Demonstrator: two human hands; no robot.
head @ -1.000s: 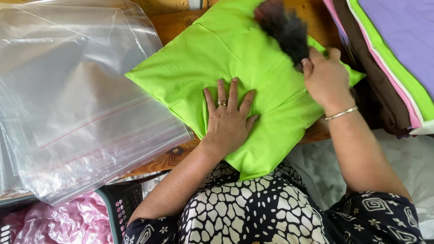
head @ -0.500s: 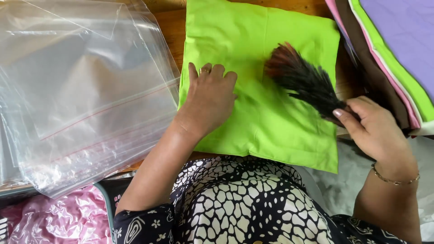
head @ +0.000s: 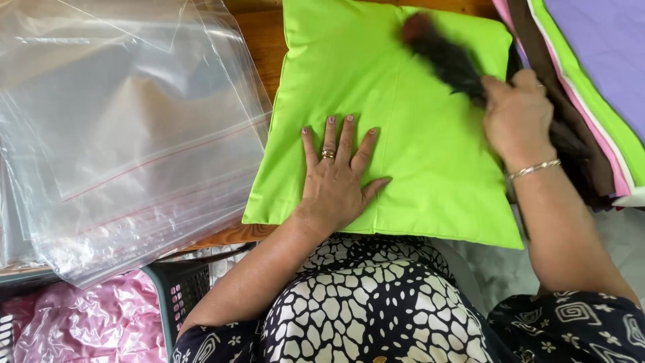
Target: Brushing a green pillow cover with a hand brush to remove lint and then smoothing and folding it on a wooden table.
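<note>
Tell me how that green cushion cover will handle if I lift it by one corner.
The green cushion cover lies thin and flat under the left hand, so it would probably droop, floppy and light. Its smooth fabric may slide on the wooden table. The right hand holds a dark brush on it.

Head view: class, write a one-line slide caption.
Left hand flat on lime-green cushion cover; right hand sweeps dark feather duster across it.

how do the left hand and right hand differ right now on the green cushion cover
The left hand lies flat, fingers spread, palm down on the lime green cushion cover; the right hand is closed around a dark feather duster over the cover's upper right. The left hand wears a ring, while the right wrist carries a thin bracelet. The left looks sharp; the duster is blurred. Both are bare and over the same cover.
</note>
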